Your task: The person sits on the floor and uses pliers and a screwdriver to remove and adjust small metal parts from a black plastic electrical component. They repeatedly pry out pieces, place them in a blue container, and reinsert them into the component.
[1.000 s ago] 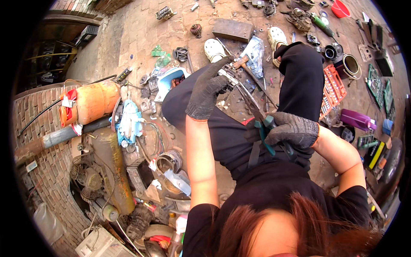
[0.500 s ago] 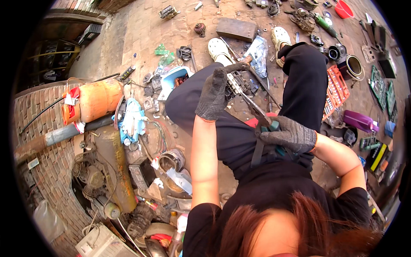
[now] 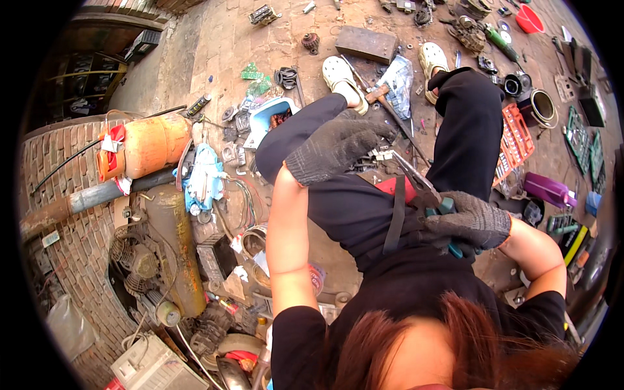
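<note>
My left hand (image 3: 338, 148), in a dark grey knit glove, reaches over my thigh with its fingers together and bent at the tips. Whatever they pinch is too small and dark to make out. Just below those fingers a pale metal part (image 3: 383, 155) shows, partly covered by the glove. Gloved alike, my right hand (image 3: 473, 221) is wrapped round the green handles of a pair of pliers (image 3: 416, 178). The jaws point up and left toward the metal part. A black strap (image 3: 394, 224) and a red piece (image 3: 393, 186) lie by my lap.
Beyond my hands a hammer (image 3: 377, 94) lies between my shoes, near a metal block (image 3: 367, 44). To the left are a light blue tub (image 3: 263, 120) and an orange gas cylinder (image 3: 153, 146). An orange socket tray (image 3: 517, 143) and a purple bottle (image 3: 546, 187) are on the right.
My left hand has turned from upright to nearly level and come lower. The pliers have drawn back to the right, their jaws farther from the metal part, with my right hand still round the handles.
</note>
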`<action>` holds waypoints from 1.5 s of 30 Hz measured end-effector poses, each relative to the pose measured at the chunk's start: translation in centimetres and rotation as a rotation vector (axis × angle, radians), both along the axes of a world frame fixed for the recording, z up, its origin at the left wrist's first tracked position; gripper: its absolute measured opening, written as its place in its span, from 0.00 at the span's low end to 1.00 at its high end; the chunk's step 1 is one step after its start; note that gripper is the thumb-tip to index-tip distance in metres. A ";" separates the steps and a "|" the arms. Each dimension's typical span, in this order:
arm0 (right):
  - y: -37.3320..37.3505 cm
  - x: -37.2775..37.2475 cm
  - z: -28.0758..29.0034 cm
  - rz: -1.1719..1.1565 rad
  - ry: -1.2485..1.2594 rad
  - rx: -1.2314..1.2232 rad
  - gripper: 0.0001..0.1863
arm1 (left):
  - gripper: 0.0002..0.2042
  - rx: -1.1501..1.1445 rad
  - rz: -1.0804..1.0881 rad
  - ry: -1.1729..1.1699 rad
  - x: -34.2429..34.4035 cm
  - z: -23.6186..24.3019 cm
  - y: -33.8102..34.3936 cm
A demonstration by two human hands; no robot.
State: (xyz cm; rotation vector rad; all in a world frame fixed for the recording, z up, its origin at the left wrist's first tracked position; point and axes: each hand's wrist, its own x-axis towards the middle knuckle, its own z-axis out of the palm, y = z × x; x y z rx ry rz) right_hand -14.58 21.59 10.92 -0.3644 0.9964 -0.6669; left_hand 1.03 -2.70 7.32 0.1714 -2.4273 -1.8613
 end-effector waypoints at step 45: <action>-7.3 -4.9 -40.1 0.207 1.382 0.374 0.27 | 0.26 1.196 0.985 0.342 4.6 -4.8 -12.7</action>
